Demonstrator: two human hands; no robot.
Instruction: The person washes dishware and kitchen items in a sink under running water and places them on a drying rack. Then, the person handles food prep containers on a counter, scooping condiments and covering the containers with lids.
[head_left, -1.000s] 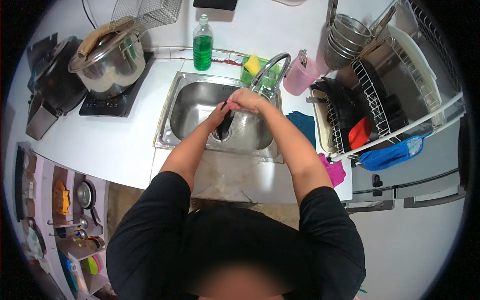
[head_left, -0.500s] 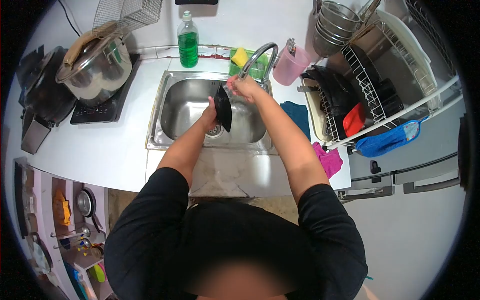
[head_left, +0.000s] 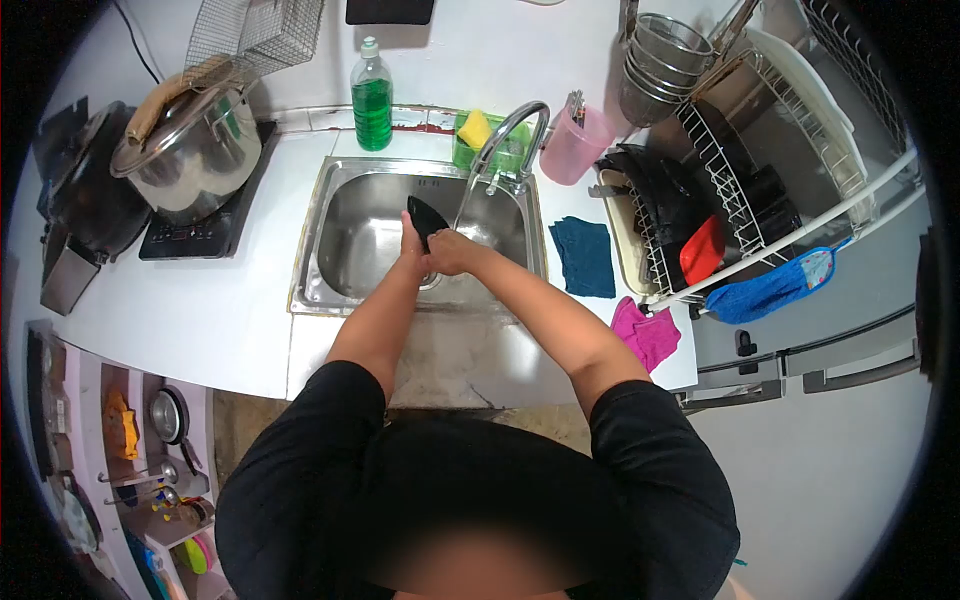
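Observation:
A black bowl [head_left: 426, 217] is tilted nearly on edge above the steel sink [head_left: 345, 250]. My left hand [head_left: 411, 242] grips it along its left side, thumb upward. At the bowl's near right edge, my right hand [head_left: 452, 252] is closed against it, its fingertips partly hidden. Beside the bowl, a thin stream of water falls from the curved faucet [head_left: 508, 125] into the basin.
Behind the sink stand a green soap bottle [head_left: 372, 105], a yellow sponge [head_left: 474, 130] and a pink cup [head_left: 577, 145]. Cloths [head_left: 583, 257] and a dish rack [head_left: 740, 180] are at right. A large pot [head_left: 190, 150] sits on the left cooktop.
My right hand has come down from the faucet to the bowl. The bowl has shifted slightly left and tilted differently. A stream of water now shows clearly below the faucet.

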